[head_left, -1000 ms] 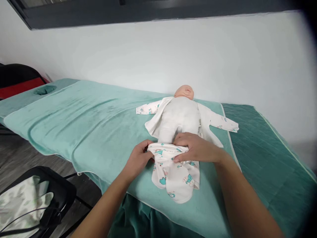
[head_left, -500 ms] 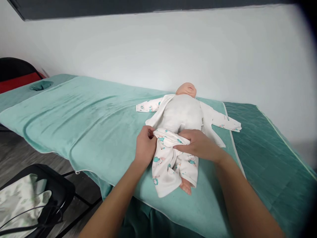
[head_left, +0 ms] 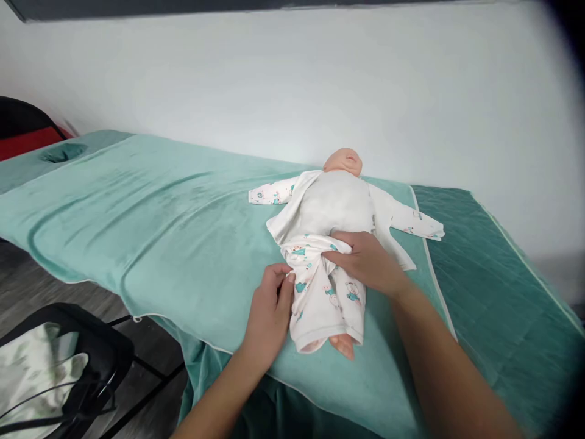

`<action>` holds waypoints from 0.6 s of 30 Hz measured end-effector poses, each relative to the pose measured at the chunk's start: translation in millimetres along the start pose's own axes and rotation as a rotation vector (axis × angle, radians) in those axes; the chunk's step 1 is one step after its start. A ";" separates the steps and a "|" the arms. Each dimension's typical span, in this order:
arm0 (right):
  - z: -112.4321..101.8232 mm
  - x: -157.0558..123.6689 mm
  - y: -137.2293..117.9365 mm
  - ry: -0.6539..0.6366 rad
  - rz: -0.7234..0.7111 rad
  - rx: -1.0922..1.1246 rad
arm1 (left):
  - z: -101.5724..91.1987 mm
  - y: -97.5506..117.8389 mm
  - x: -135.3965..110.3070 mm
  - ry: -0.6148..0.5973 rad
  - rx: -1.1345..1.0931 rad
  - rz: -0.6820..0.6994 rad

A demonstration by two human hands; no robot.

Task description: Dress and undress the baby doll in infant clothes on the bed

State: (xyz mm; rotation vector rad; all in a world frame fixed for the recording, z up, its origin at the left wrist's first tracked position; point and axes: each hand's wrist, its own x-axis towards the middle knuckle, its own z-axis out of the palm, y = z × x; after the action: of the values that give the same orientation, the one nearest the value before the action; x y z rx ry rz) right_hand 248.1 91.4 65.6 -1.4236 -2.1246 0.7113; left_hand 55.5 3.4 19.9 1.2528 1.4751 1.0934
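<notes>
A baby doll (head_left: 342, 161) lies on its back in an open white printed jacket (head_left: 292, 216), its sleeves spread wide. White printed baby pants (head_left: 315, 299) cover its hips and legs, with one foot (head_left: 342, 346) showing below a cuff. My right hand (head_left: 363, 259) grips the waistband near the doll's middle, thumb on top of the cloth. At the outer side of the left-hand pant leg, my left hand (head_left: 273, 305) pinches the fabric between thumb and fingers. The doll's other foot is hidden in its pant leg.
A pale green sheet (head_left: 183, 225) covers the bed, with a darker quilted cover (head_left: 466, 262) at right. The bed meets a white wall (head_left: 228, 79). At lower left, a black chair (head_left: 109, 347) holds printed cloth (head_left: 36, 372) and a black cable.
My left hand has moved from the waistband down to the side of the pant leg. The pants sit higher and straighter on the doll. My right hand stays at the waistband.
</notes>
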 end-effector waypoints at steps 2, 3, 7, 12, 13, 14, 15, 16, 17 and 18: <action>-0.1 1.1 -0.7 0.062 0.012 0.001 | 0.4 2.9 10.1 0.021 -0.038 0.029; -0.1 1.7 -0.9 0.081 0.015 0.008 | -0.3 3.9 15.0 0.037 -0.024 0.049; -0.1 2.7 -0.4 0.089 0.020 0.011 | -3.3 2.4 31.5 0.125 0.263 0.131; -0.7 2.1 -0.1 0.086 0.033 0.070 | -3.1 -4.4 48.0 0.189 0.654 0.191; -0.7 2.0 -0.3 0.090 0.043 0.083 | -3.1 -5.5 50.1 0.195 0.703 0.218; -0.7 2.0 -0.4 0.092 0.053 0.092 | -3.3 -6.7 51.4 0.198 0.740 0.243; -0.8 2.0 -0.5 0.094 0.058 0.099 | -3.6 -7.9 52.0 0.200 0.762 0.262; -1.0 2.0 -0.5 0.097 0.052 0.108 | -4.2 -9.1 51.8 0.197 0.765 0.279; -1.6 1.8 -0.2 0.094 0.034 0.125 | -5.2 -10.0 51.1 0.187 0.744 0.300; -2.5 1.6 0.3 0.083 0.009 0.155 | -6.6 -10.6 50.3 0.168 0.693 0.327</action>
State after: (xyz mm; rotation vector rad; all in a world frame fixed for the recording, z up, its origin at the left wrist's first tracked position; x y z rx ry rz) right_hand 249.3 93.4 67.4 -1.3574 -1.9562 0.7880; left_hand 42.0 51.7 6.9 1.9726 1.9115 0.9312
